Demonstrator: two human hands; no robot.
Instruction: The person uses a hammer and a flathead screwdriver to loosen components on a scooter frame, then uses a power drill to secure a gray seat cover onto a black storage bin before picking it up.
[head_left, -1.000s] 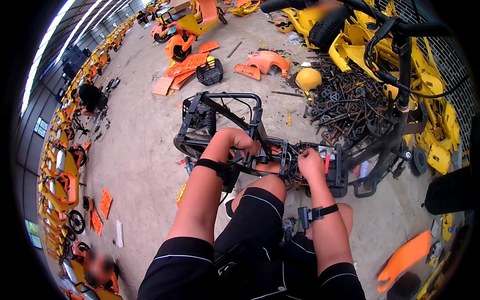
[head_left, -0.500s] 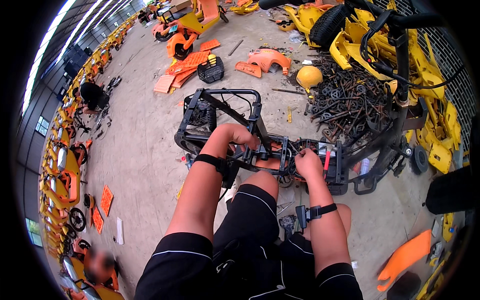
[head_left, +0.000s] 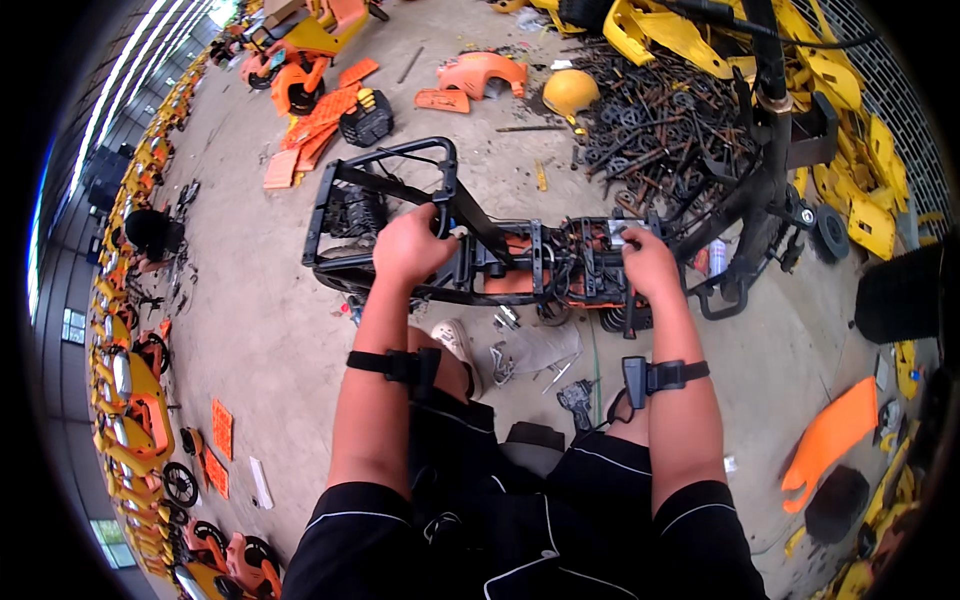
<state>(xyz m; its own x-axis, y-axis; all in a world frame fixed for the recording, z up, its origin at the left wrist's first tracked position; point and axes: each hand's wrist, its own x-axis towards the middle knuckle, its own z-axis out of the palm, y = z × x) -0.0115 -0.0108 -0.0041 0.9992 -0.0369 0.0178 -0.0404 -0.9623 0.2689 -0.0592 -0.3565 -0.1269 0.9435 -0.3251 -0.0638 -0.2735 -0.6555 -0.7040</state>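
A bare black scooter frame [head_left: 465,215] lies across in front of me, with cables and brackets along its middle. My left hand [head_left: 408,245] is closed on the upright tube at the frame's rear loop, its fingertips partly hidden. My right hand [head_left: 650,262] is over the front end of the frame, fingers curled beside a pale label-like patch [head_left: 615,230]. What it holds, if anything, I cannot make out; a dark, partly red bar [head_left: 630,310] shows just below it. Orange panels [head_left: 510,280] show within the frame.
A cordless power tool [head_left: 577,398] lies on the floor between my knees, near a clear plastic bag [head_left: 545,350] with metal parts. Beyond the frame are a pile of rusty parts [head_left: 665,135], a yellow helmet [head_left: 570,92] and orange panels [head_left: 320,120]. Parked yellow scooters [head_left: 140,400] line the left.
My view has shifted, and the frame sits farther left and higher in it. The left hand has moved to the rear tube. My right hand has moved toward the front end.
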